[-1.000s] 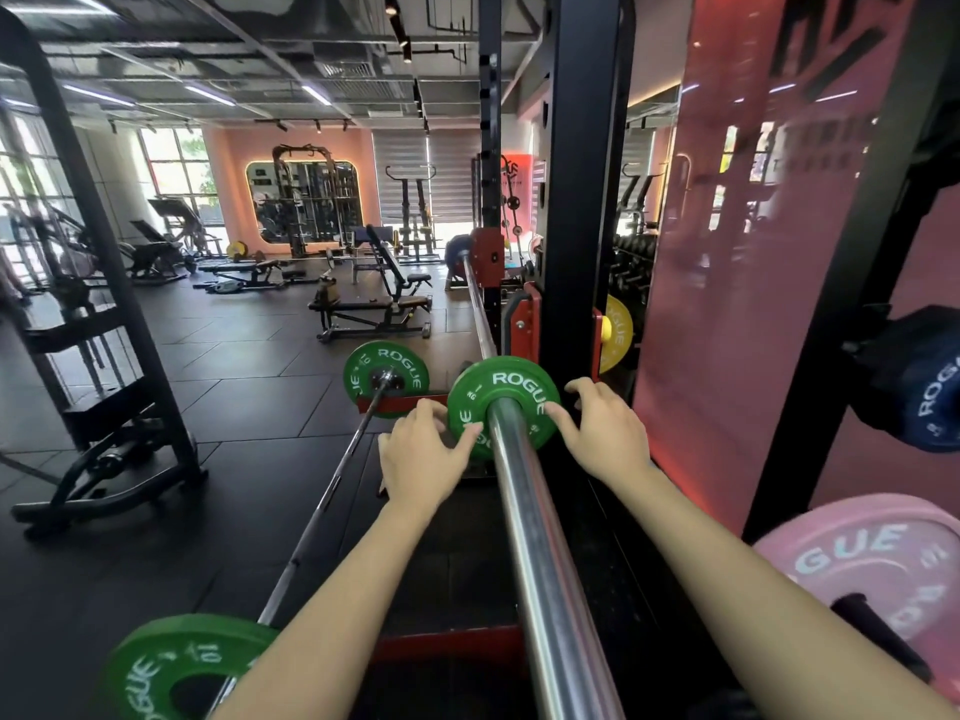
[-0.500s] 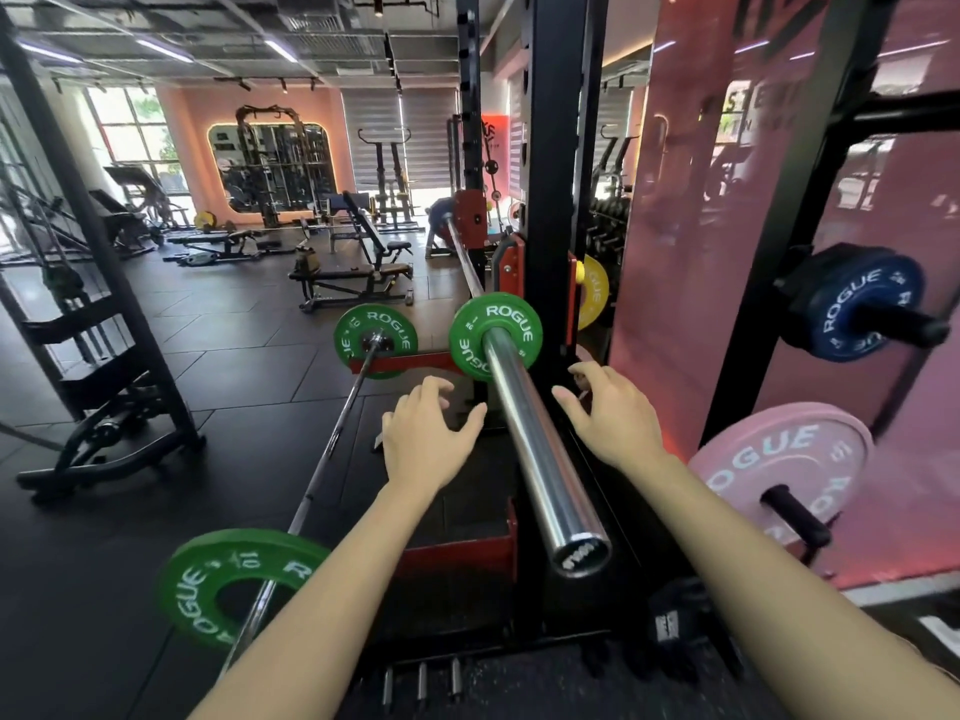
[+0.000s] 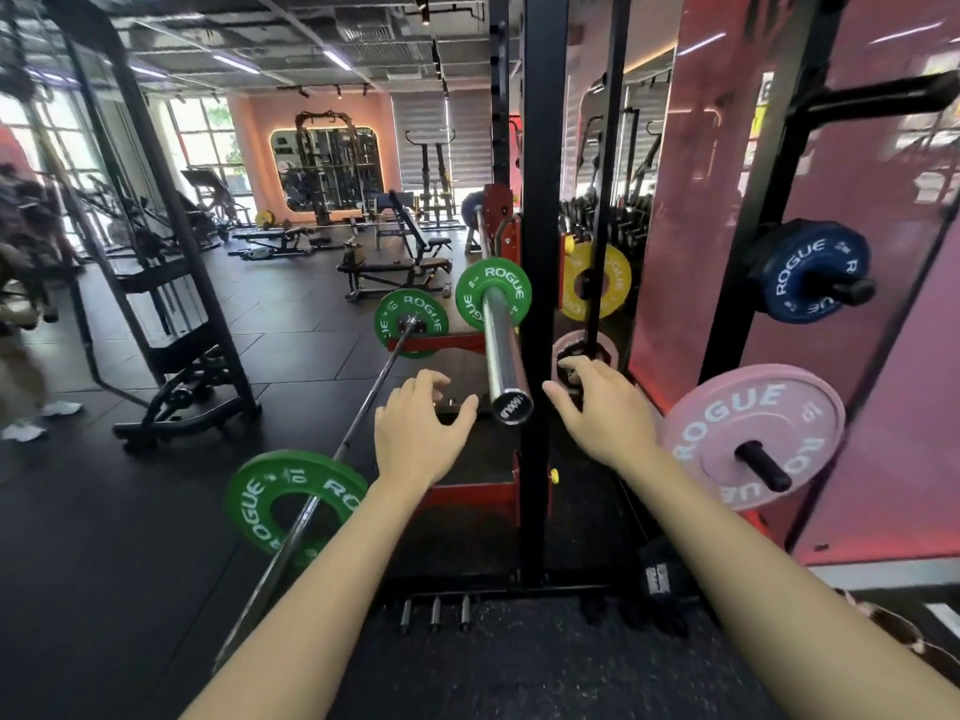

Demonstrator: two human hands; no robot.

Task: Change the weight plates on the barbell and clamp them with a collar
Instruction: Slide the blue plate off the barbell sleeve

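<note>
Both hands have come off the green plate (image 3: 493,293), which sits far up the barbell sleeve (image 3: 503,350); left hand (image 3: 418,433) and right hand (image 3: 602,413) hang spread and empty either side of the sleeve's end, so clamping comes next

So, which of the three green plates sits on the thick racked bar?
The far right green plate, up on the chrome bar; the other two ride the thin bar on the floor.

Green plate (image 3: 493,292), pink plate (image 3: 748,433), blue plate (image 3: 815,270).
</note>
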